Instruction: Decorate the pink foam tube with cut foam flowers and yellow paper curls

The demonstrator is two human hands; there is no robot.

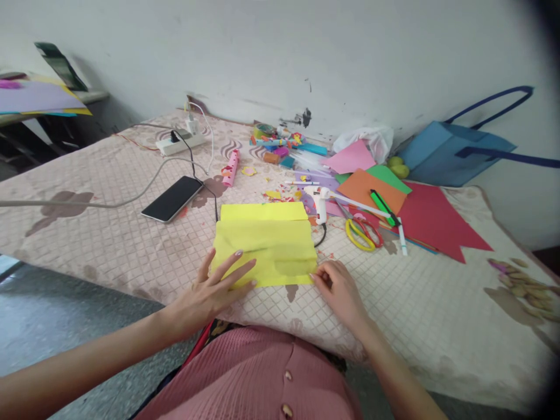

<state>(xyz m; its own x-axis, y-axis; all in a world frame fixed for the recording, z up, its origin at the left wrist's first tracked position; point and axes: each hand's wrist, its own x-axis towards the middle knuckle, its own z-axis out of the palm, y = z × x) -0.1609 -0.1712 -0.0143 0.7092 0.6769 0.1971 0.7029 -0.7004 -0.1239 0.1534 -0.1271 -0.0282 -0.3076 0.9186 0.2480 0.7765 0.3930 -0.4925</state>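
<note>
A yellow sheet of paper [262,239] with creases across it lies on the table in front of me. My left hand [219,286] rests on its lower left part, fingers spread and flat. At the lower right corner my right hand [335,286] pinches the paper's edge between thumb and fingertips. Just beyond the sheet's right side is a white glue gun [320,204] with a glue stick in its back. Yellow-and-red scissors [363,232] lie to the right of it.
A phone [172,199] and a power strip [181,142] with cables are on the left. Coloured papers [433,219], a green marker [382,205] and a blue bag [455,153] sit on the right. Craft scraps [280,194] and a pink paper roll [231,168] lie behind the sheet.
</note>
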